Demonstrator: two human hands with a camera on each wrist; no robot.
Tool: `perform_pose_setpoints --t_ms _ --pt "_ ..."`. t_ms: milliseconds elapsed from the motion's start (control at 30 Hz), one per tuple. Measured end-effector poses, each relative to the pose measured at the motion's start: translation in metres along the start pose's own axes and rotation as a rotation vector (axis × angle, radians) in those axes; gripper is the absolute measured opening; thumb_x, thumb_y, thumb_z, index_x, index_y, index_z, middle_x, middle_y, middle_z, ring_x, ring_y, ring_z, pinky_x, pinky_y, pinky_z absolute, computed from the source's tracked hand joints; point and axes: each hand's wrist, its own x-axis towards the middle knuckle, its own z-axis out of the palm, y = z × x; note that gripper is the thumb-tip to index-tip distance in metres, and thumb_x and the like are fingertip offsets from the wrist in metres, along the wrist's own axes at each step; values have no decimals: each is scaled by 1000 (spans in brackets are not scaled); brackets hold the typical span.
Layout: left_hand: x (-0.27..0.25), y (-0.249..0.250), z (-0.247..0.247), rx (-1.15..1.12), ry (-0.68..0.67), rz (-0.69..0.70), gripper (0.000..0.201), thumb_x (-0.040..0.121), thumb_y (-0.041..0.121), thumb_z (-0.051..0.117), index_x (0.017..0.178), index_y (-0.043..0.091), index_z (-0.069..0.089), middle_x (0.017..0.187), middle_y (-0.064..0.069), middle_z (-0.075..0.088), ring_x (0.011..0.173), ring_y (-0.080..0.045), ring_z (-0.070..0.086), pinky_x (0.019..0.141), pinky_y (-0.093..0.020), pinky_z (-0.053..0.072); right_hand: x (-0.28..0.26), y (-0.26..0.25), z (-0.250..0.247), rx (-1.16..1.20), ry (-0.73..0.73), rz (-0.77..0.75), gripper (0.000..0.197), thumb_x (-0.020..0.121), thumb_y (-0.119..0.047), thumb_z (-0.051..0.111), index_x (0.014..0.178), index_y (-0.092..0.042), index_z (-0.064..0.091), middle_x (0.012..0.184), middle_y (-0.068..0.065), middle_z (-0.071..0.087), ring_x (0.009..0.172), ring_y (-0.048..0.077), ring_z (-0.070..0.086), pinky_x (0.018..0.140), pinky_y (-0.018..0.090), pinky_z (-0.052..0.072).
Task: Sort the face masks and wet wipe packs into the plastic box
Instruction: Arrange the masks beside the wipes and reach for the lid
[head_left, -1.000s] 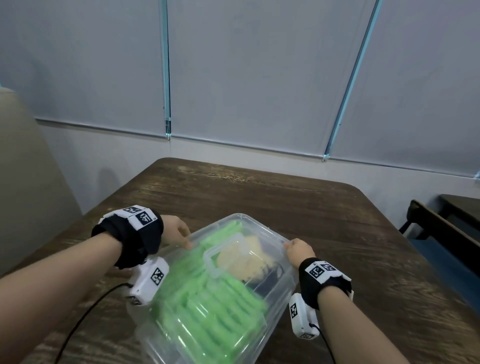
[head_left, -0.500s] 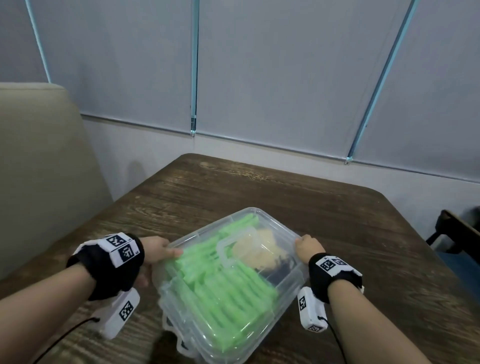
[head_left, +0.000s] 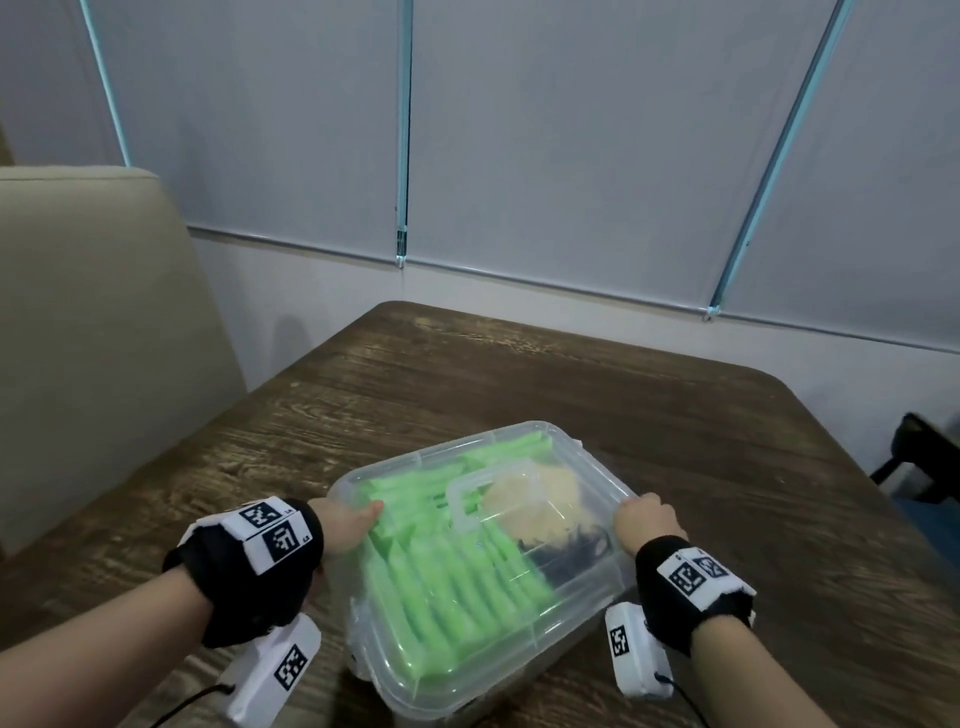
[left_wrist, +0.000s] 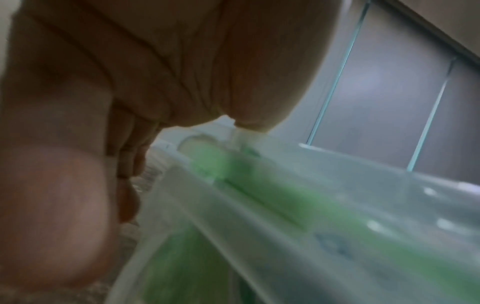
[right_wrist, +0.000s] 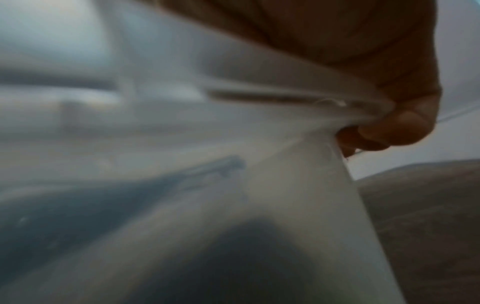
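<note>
Left hand (head_left: 345, 525) and right hand (head_left: 647, 521) each grip opposite rims of the lidded plastic box (head_left: 582, 642), green packs (head_left: 441, 582) inside, on a wooden table (head_left: 519, 374).

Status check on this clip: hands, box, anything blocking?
Left hand and right hand grip the lidded box by opposite rims. Green packs inside. Nothing blocking on the table.

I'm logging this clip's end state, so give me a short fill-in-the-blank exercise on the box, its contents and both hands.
1. The clear plastic box has its ____ on.
2. Most packs seen through the lid are ____ in colour.
3. The box rests on a ____ table.
4. The left hand and right hand hold the box at ____ sides.

Missing words: lid; green; wooden; opposite
</note>
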Motion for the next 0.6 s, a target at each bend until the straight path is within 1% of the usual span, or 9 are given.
perform_pose_setpoints --t_ms 67,167,233,333,367,400,500,567,600 --pt "-2 1 4 10 -16 4 71 98 54 21 143 0 30 144 -19 39 129 -28 44 97 -23 37 -16 12 0 -19 0 -24 42 101 -21 23 135 1 35 137 18 39 125 33 41 104 39 36" --pt "-5 13 0 -18 -15 78 62 100 47 21 140 1 36 140 -18 44 126 -26 47 94 -22 38 -28 34 0 -67 -24 -25 44 99 -24 24 134 -1 38 132 16 42 120 30 45 98 37 39" --pt "-2 27 -3 -55 -15 80 53 103 38 20 142 5 32 141 -17 43 128 -26 45 95 -23 37 -37 47 -3 -69 -32 1 47 99 -29 24 133 0 40 130 16 45 117 29 48 94 34 39" --pt "7 54 -8 -105 13 118 45 104 24 20 145 5 26 145 -17 38 130 -28 43 100 -26 33 -48 60 -12 -28 -29 51 54 98 -39 24 127 0 48 113 13 56 96 26 53 80 29 36" --pt "10 63 -11 -102 26 147 44 104 21 20 145 6 26 145 -15 37 130 -28 42 100 -26 33 -49 62 -16 -26 -33 68 58 98 -43 23 126 -1 51 107 12 56 92 25 52 78 29 37" --pt "13 71 -14 -104 27 185 43 104 18 20 145 7 24 145 -15 37 130 -27 43 100 -26 33 -48 62 -19 -27 -37 85 61 98 -48 22 127 -2 51 108 12 57 95 26 54 80 29 38" --pt "27 90 -19 -85 19 280 43 104 18 20 147 10 23 141 -17 42 126 -28 47 97 -27 34 -28 66 -19 117 -90 195 79 91 -66 28 133 -2 48 130 16 54 115 30 54 95 32 40" --pt "42 99 -18 -78 25 276 46 104 29 21 143 7 33 136 -20 47 123 -30 49 96 -28 35 -16 69 -16 357 -141 257 88 84 -72 36 136 -2 46 139 18 49 123 31 50 105 36 38" --pt "46 102 -18 -67 23 269 49 103 35 23 139 5 39 133 -22 49 121 -31 50 95 -28 36 -14 69 -15 487 -158 272 90 80 -73 42 137 -3 46 140 18 47 124 32 49 107 38 37"
